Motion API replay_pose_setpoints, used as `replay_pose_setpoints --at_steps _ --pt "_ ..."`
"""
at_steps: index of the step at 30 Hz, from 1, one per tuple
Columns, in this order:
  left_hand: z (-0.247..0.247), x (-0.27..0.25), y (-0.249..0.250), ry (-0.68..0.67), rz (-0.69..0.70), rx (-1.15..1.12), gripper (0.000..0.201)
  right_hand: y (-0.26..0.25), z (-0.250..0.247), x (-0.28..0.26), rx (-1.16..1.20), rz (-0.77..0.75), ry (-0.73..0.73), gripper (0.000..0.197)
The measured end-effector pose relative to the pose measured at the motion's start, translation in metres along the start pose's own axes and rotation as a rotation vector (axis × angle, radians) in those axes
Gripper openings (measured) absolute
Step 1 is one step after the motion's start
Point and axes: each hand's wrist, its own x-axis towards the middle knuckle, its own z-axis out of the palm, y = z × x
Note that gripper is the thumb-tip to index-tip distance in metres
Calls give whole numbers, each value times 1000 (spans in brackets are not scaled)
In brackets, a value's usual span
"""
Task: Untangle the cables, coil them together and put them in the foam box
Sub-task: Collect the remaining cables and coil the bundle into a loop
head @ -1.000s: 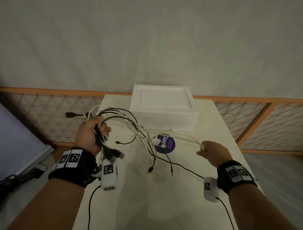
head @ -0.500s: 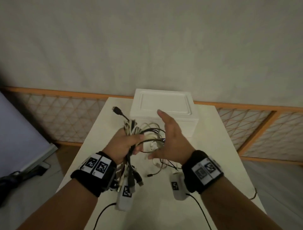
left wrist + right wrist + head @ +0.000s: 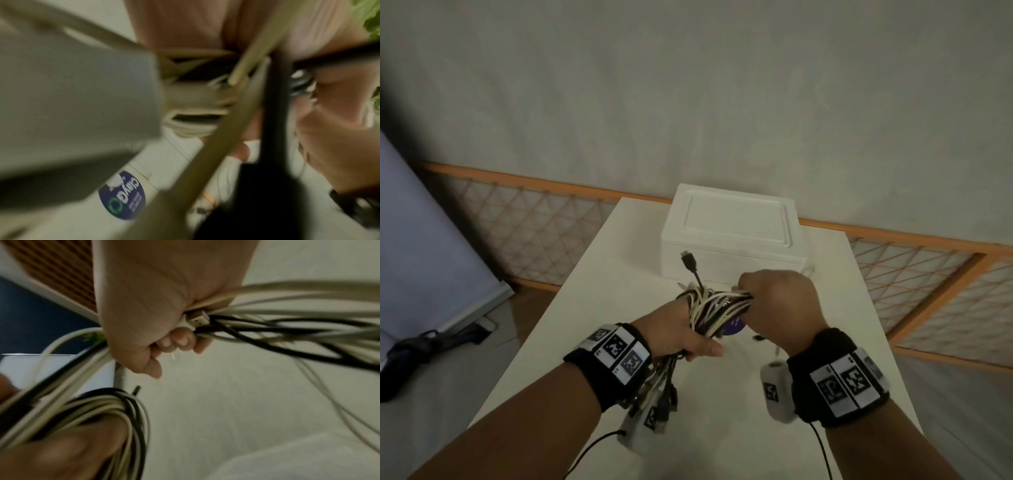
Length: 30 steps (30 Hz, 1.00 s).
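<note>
A bundle of black and white cables (image 3: 717, 305) is held above the white table (image 3: 599, 281) between both hands. My left hand (image 3: 681, 329) grips the bundle's left end, with several plug ends (image 3: 664, 407) hanging below the wrist. My right hand (image 3: 774, 301) is fisted around the right part of the cables (image 3: 287, 318), a white connector (image 3: 197, 319) poking out of the fist. One black plug (image 3: 690, 262) sticks up toward the foam box (image 3: 736, 233), which stands behind the hands with its lid on. The left wrist view is blurred, full of cables (image 3: 216, 146).
A round blue sticker (image 3: 734, 325) lies on the table under the bundle, also seen as the sticker (image 3: 123, 196). An orange lattice rail (image 3: 928, 274) runs behind the table. A blue-grey panel (image 3: 421, 246) leans at the left, dark gear (image 3: 414, 353) on the floor.
My right hand came in from the right side, opened near the bundle, then closed its fingers round it. The loose loops are now gathered tight between both hands.
</note>
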Motion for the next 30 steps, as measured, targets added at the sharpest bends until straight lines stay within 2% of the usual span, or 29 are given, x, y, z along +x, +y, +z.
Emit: replay_pose_setpoints --at_steps 2,3,5,7,9,12,13,15,16,18,19,20,22,23,25,27,29,30 --pt "9 0 4 -138 -26 -6 27 -2 -13 9 -67 -228 185 21" --pt "14 -1 7 -196 -27 -30 26 -1 -18 14 -80 -277 264 24" --pt "21 -4 12 -271 -10 -88 15 3 -20 22 -98 -275 342 37" --pt "27 -10 16 -338 14 -133 12 9 -11 25 -54 -232 333 45" --pt "31 -15 17 -350 61 -207 16 11 7 25 39 -182 259 49" --pt "31 -16 15 -299 138 -334 12 6 33 24 96 -37 94 52" --pt "29 -17 13 -270 156 -368 9 5 45 22 122 3 60 47" --pt "22 -17 11 -213 176 -383 6 8 65 11 219 98 -112 21" --pt "17 -18 9 -181 175 -356 9 14 73 5 258 156 -241 23" --pt "5 -19 5 -119 144 -273 17 24 71 -5 463 222 -521 71" --pt "0 -19 3 -86 119 -238 19 27 66 -6 654 229 -569 88" --pt "-4 -18 0 -55 92 -214 20 26 53 -5 859 255 -574 93" --pt "-7 -15 -6 -16 53 -186 22 16 27 4 1217 294 -499 80" --pt "-7 -14 -9 -14 44 -174 23 9 18 9 1250 260 -425 68" --pt "-6 -11 -12 -23 32 -157 22 -7 12 18 1082 141 -324 43" --pt "-7 -9 -13 -29 26 -166 19 -15 22 21 881 67 -223 30" --pt "-7 -8 -14 -49 38 -188 18 -10 32 16 825 177 -99 29" --pt "-7 -8 -13 -53 49 -195 17 -4 32 13 920 243 -97 33"
